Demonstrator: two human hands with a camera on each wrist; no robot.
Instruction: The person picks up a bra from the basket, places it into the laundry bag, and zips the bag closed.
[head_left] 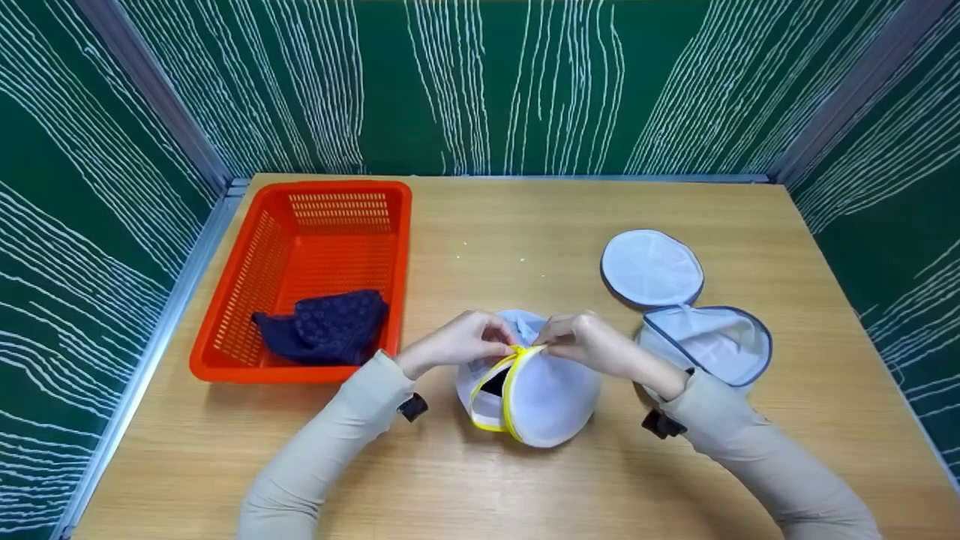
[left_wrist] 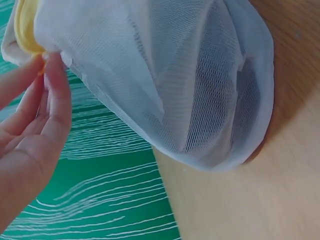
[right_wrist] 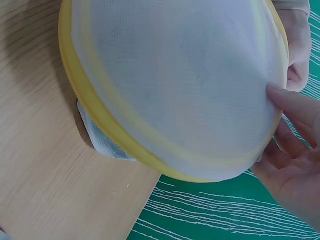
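Table [head_left: 487, 495] carries the red basket [head_left: 285, 373] at left. White bag [head_left: 555, 397] sits front centre, lid part open, contents unclear; grey-trimmed bag [head_left: 720, 341] just right. Navy cloth [head_left: 330, 326] in basket. Right hand [head_left: 592, 341] pinches lid rim, left hand [head_left: 465, 341] pinches yellow zip [head_left: 517, 351]. Risk: slack mesh could fold into the teeth and jam it; uneven tension could misalign the tracks.

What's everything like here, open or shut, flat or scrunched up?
Yellow-edged bag: partly open, something dark inside
Yellow zipper: partly undone
Gray-edged bag: open, round flap flipped back
Red basket: upright, holding cloth
Dark blue cloth: crumpled, inside the basket
Left grip: pinching at the zipper
Right grip: holding the white lid's edge
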